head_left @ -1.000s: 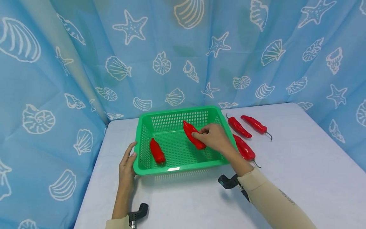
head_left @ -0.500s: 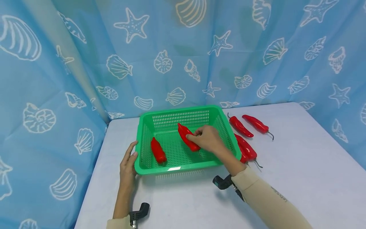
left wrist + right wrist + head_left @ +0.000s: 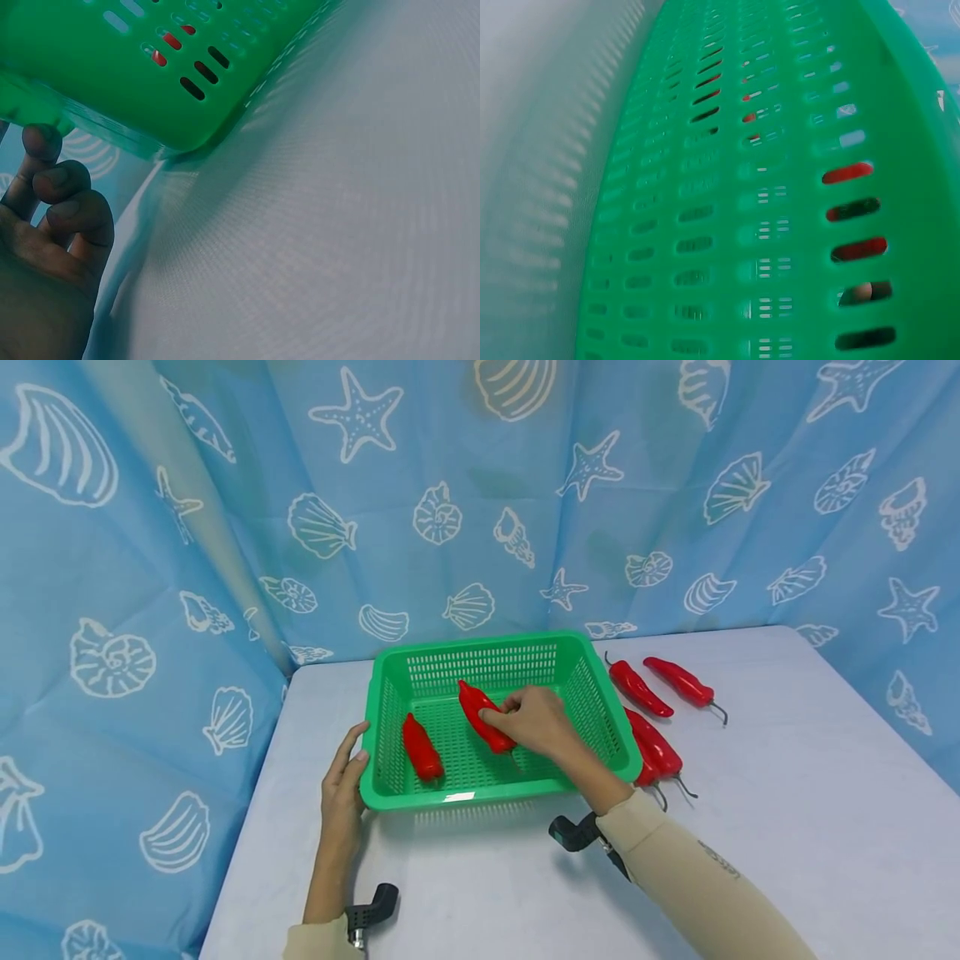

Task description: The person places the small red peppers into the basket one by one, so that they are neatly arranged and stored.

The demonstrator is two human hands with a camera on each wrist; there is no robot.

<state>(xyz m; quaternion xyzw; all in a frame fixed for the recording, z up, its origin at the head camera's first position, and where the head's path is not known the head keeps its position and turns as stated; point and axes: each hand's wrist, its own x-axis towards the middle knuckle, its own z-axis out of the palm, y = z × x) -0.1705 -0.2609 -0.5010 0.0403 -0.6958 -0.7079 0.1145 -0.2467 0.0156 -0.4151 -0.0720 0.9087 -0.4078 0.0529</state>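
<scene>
In the head view, my right hand [image 3: 534,720] pinches a red chili pepper [image 3: 480,714] between thumb and fingers, held tilted over the inside of a green plastic basket [image 3: 495,793]. A second red pepper [image 3: 422,749] lies on the basket's floor, to the left. My left hand [image 3: 343,787] rests at the basket's left rim, thumb and fingertips touching it. The left wrist view has the left hand [image 3: 56,225] with bent fingers just below the rim. From the right wrist, the basket wall [image 3: 795,195] hides most of the hand; red shows through its slots.
Right of the basket, several red peppers lie on the white tablecloth [image 3: 787,777]: one [image 3: 639,687] near the rim, another [image 3: 682,682] farther right, and a close group [image 3: 656,747] partly hidden by the basket. A blue shell-patterned curtain [image 3: 450,527] hangs behind.
My right hand has moved left and slightly with the pepper over the basket, uncovering more of the peppers at the right. The left hand keeps its place at the rim.
</scene>
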